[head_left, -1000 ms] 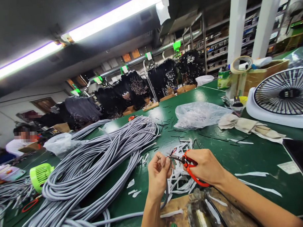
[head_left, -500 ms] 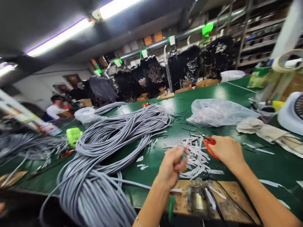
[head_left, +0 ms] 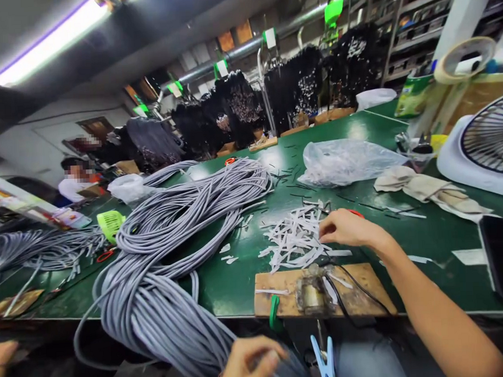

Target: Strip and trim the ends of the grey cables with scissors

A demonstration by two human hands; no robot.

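Observation:
My left hand (head_left: 251, 361) is low at the bottom edge, beside the thick coil of grey cable (head_left: 165, 318) that hangs over the table's front edge. It is blurred; its fingers are half curled with a gap to the thumb, and I see nothing held. My right hand (head_left: 346, 227) is over the right side of a heap of white strips (head_left: 292, 236), its fingers loosely bent and apart. Just beyond its knuckles shows an orange handle of scissors (head_left: 355, 213); the hand hides most of them.
A wooden board (head_left: 264, 306) at the front edge bears a small metal device (head_left: 312, 296) with black wires. A blue clip (head_left: 324, 359) hangs below. Behind are a plastic bag (head_left: 349, 160), a cloth (head_left: 433, 192) and a fan (head_left: 481, 147). A co-worker (head_left: 73, 181) sits far left.
My left hand has left the cable end it held above the board and dropped to the bottom edge. My right hand no longer visibly grips the scissors. The view has shifted.

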